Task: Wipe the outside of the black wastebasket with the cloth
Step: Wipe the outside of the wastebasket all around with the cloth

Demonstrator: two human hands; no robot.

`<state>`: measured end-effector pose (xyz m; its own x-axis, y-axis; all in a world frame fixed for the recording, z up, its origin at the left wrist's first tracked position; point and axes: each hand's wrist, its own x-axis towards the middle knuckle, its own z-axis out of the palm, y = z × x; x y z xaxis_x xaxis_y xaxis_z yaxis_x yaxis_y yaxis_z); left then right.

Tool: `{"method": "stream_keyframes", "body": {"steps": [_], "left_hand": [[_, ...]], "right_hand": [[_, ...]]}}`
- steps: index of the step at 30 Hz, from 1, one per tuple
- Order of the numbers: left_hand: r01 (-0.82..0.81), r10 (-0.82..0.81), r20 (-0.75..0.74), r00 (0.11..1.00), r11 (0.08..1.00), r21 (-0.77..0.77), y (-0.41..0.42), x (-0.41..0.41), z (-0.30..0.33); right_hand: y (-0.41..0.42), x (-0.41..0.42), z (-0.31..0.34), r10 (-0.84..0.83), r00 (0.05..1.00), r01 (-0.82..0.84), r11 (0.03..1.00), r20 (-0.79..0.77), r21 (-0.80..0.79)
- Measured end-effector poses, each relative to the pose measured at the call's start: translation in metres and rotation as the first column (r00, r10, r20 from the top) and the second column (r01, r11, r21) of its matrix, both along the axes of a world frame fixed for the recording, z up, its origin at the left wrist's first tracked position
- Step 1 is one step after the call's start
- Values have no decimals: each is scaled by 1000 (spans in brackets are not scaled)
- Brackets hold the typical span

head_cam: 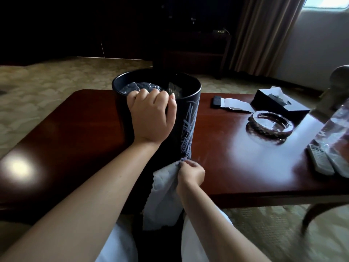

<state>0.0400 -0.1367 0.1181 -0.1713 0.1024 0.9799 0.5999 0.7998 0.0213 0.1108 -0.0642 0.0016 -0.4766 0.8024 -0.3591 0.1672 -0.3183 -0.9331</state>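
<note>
A tall black wastebasket (188,114) with a pale grass pattern stands upright on the dark wooden table (236,167), near its front edge. A clear plastic liner (132,87) lies crumpled inside it. My left hand (151,118) grips the near rim, fingers curled over the edge. My right hand (190,173) pinches a grey-white cloth (162,197) right at the basket's lower right side. The cloth hangs down from my fingers past the table's edge, and its top corner touches the basket's wall near the bottom.
To the right on the table lie a glass ashtray (270,125), a black tissue box (279,103), a small dark item with white paper (232,104), two remotes (324,159) and a clear plastic bottle (334,129). Patterned carpet surrounds the table; a chair stands at far right.
</note>
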Motion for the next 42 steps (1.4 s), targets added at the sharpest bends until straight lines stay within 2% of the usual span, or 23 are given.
{"method": "stream_keyframes", "body": {"steps": [2,4,7,10,12,15,17,21,24,27,28,33,35,39,42], "left_hand": [[-2,2,3,1000,1000,6,1,0,0],[-9,9,5,1000,1000,18,1,-1,0],[-8,8,8,1000,1000,17,1,0,0],[-4,4,15,1000,1000,8,1,0,-1],[-12,12,16,1000,1000,5,1,0,-1],[-16,15,20,1000,1000,13,1,1,-1],[-13,13,22,1000,1000,14,1,1,-1],[-6,6,39,999,1000,7,1,2,0],[-18,17,40,999,1000,5,0,3,0],[-24,24,40,999,1000,10,1,3,0],[-25,25,43,999,1000,10,1,3,0],[-23,23,53,998,1000,-1,1,4,0],[-27,27,50,998,1000,1,1,4,0],[-34,34,48,998,999,6,1,3,0],[-30,30,51,998,1000,-4,0,3,-1]], "right_hand": [[-1,-3,13,-1,996,8,997,-89,80],[-4,-1,15,-9,992,21,995,-130,94],[-5,6,-2,-25,1000,25,1000,-17,4],[-4,7,-9,-5,999,4,1000,52,12],[-2,3,1,-15,1000,15,1000,-25,23],[-1,1,13,5,986,16,992,-165,122],[-2,4,7,30,991,-10,989,-131,151],[-1,9,-14,62,994,-70,994,93,86],[3,4,-1,45,999,-46,998,11,51],[4,3,18,49,987,-29,991,-150,133],[5,4,18,59,988,-39,989,-143,140],[7,12,-12,122,988,-130,988,95,85],[9,9,-7,109,993,-115,986,55,118],[6,7,11,83,987,-51,973,-136,226],[4,11,-2,103,995,-103,974,10,204]]}}
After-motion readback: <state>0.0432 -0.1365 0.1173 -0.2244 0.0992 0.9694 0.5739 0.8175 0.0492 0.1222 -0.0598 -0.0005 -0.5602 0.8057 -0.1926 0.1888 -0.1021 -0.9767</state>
